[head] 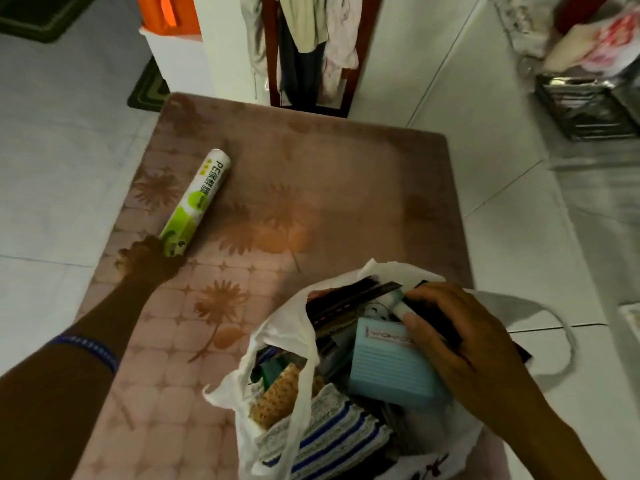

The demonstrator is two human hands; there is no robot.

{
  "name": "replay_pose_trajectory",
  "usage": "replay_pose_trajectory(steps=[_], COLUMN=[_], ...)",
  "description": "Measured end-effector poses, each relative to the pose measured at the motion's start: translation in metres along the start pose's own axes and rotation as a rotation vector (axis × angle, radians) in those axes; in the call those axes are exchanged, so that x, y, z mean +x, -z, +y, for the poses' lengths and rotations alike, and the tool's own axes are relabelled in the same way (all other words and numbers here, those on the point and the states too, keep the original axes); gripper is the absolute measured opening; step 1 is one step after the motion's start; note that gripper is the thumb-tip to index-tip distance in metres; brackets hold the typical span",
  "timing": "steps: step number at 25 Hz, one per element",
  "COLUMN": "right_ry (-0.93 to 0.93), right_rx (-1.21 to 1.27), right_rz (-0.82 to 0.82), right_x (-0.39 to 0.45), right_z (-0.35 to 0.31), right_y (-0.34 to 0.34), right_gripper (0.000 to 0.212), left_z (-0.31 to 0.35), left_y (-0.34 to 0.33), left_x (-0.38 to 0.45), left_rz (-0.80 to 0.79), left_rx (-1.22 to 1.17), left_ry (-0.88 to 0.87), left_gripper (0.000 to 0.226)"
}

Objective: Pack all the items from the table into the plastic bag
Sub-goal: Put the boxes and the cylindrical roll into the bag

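A white and green roll of cling film (197, 199) lies on the pink flowered table (346, 174) at the left. My left hand (147, 259) touches its near end, fingers curled at it. The white plastic bag (298, 368) stands open at the front right. Inside it are a light blue box (384, 372), a striped cloth (332, 434), a yellow sponge (277, 396) and dark items. My right hand (460, 337) reaches into the bag's mouth, fingers closed on a dark flat object (433, 318) above the blue box.
A dark wooden chair (311, 57) draped with clothes stands behind the table's far edge. A metal rack (585, 109) and bags sit on the floor at the far right. A white bin (176, 60) with orange contents is at the far left.
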State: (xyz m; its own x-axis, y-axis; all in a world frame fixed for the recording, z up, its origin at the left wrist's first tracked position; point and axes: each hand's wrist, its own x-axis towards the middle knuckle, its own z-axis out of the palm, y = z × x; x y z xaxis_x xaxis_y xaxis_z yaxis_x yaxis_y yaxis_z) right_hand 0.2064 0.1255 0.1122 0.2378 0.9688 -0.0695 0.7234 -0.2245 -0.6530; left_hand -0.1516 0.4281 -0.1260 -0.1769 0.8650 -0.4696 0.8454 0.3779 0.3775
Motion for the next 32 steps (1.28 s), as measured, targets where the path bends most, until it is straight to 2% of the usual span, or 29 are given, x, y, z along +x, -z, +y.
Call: replay_pose_trajectory(steps=[3, 4, 5, 7, 10, 11, 13, 14, 15, 16, 17, 18, 19, 20, 21, 23, 24, 25, 27, 28, 30, 32], right_ry=[-0.001, -0.014, -0.037, -0.097, -0.205, -0.188, -0.125, -0.119, -0.132, -0.125, -0.068, 0.023, 0.123, 0.193, 0.226, 0.257, 0.294, 0.349, 0.432, 0.447, 0.388, 0.329], right_rx=[0.068, 0.109, 0.167, 0.372, 0.749, 0.887, 1.065, 1.107, 1.128, 1.156, 1.203, 1.222, 1.190, 1.097, 0.973, 0.620, 0.361, 0.075, -0.372, -0.486, -0.568, -0.673], right_rz=[0.035, 0.048, 0.062, 0.027, -0.170, -0.211, -0.219, -0.189, -0.144, -0.100, -0.070, -0.053, -0.070, -0.110, -0.172, -0.335, -0.415, -0.489, -0.601, -0.640, -0.733, -0.833], right_x=[0.002, 0.004, 0.007, 0.019, 0.050, 0.055, 0.059, 0.055, 0.050, 0.047, 0.045, 0.044, 0.043, 0.043, 0.046, 0.046, 0.047, 0.048, 0.051, 0.054, 0.061, 0.066], right_z=[-0.009, -0.015, -0.022, -0.046, -0.086, -0.098, -0.111, -0.112, -0.106, -0.095, -0.081, -0.068, -0.058, -0.048, -0.039, -0.033, -0.030, -0.031, -0.041, -0.047, -0.060, -0.068], right_y=[0.002, 0.005, 0.008, 0.017, 0.029, 0.033, 0.039, 0.045, 0.052, 0.060, 0.070, 0.079, 0.084, 0.084, 0.080, 0.073, 0.068, 0.063, 0.054, 0.048, 0.038, 0.031], right_gripper=[0.014, 0.010, 0.011, 0.025, 0.084, 0.086, 0.053, 0.035, 0.023, 0.017, 0.017, 0.023, 0.030, 0.035, 0.037, 0.036, 0.027, 0.021, 0.023, 0.034, 0.059, 0.057], left_z=[0.024, 0.034, 0.042, 0.060, 0.105, 0.123, 0.149, 0.155, 0.153, 0.145, 0.134, 0.127, 0.122, 0.120, 0.121, 0.124, 0.125, 0.124, 0.122, 0.121, 0.115, 0.111], left_y=[0.016, 0.022, 0.033, 0.068, 0.121, 0.132, 0.137, 0.134, 0.127, 0.117, 0.104, 0.091, 0.078, 0.072, 0.072, 0.083, 0.092, 0.097, 0.099, 0.098, 0.098, 0.101], left_x=[-0.071, -0.097, -0.125, -0.190, -0.275, -0.303, -0.344, -0.362, -0.378, -0.392, -0.406, -0.418, -0.422, -0.421, -0.416, -0.405, -0.406, -0.408, -0.410, -0.409, -0.406, -0.402], left_rz=[-0.095, -0.110, -0.117, -0.163, -0.301, -0.370, -0.438, -0.406, -0.300, -0.117, 0.062, 0.171, 0.205, 0.168, 0.068, -0.172, -0.240, -0.262, -0.270, -0.261, -0.241, -0.214], left_rx=[-0.368, -0.528, -0.644, -0.776, -0.786, -0.762, -0.672, -0.630, -0.551, -0.399, -0.158, 0.026, 0.075, -0.035, -0.331, -0.969, -1.179, -1.277, -1.310, -1.299, -1.288, -1.222], left_ry=[0.094, 0.082, -0.009, -0.274, -0.606, -0.675, -0.749, -0.743, -0.700, -0.649, -0.608, -0.579, -0.563, -0.547, -0.482, -0.235, -0.158, -0.119, -0.121, -0.126, -0.125, -0.174], left_gripper=[0.047, 0.044, 0.045, 0.040, 0.033, 0.033, 0.035, 0.040, 0.051, 0.066, 0.075, 0.072, 0.057, 0.034, 0.017, 0.019, 0.021, 0.022, 0.026, 0.027, 0.022, 0.023])
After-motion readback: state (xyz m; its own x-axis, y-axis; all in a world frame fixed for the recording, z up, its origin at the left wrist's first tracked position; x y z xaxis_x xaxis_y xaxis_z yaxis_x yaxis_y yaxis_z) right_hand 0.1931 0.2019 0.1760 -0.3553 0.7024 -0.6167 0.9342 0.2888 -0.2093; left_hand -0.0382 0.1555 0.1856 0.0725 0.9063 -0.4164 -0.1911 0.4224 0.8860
